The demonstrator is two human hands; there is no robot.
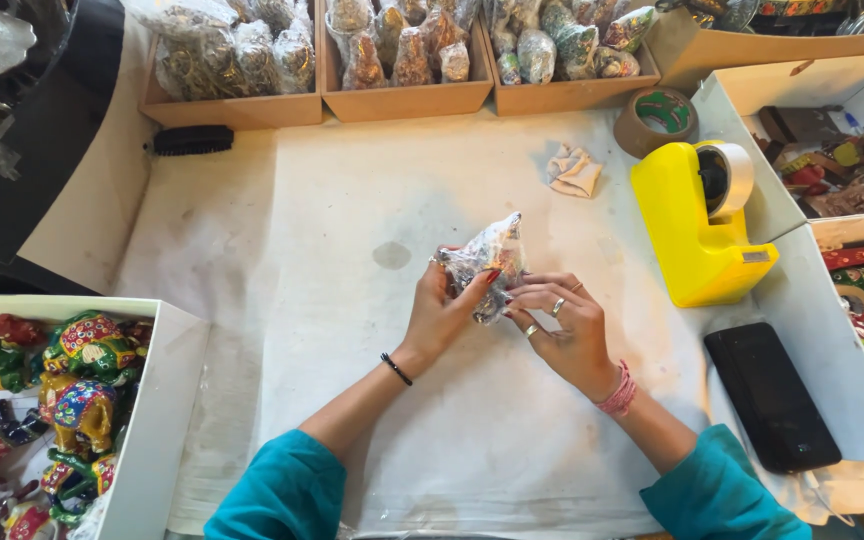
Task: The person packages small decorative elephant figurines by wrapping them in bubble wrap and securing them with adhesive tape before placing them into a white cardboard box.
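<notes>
I hold a small wrapped figure (487,262) just above the middle of the white counter (352,300). My left hand (442,315) pinches its left side, and my right hand (567,325) is closed on its lower right edge. I think I am folding the clear wrap shut around it. Next I would need tape from the yellow tape holder (697,225) just to my right. The wrap is shiny and crinkled, so I cannot tell what the figure is. The box of painted elephants (62,390) at my left is cut off by the edge.
</notes>
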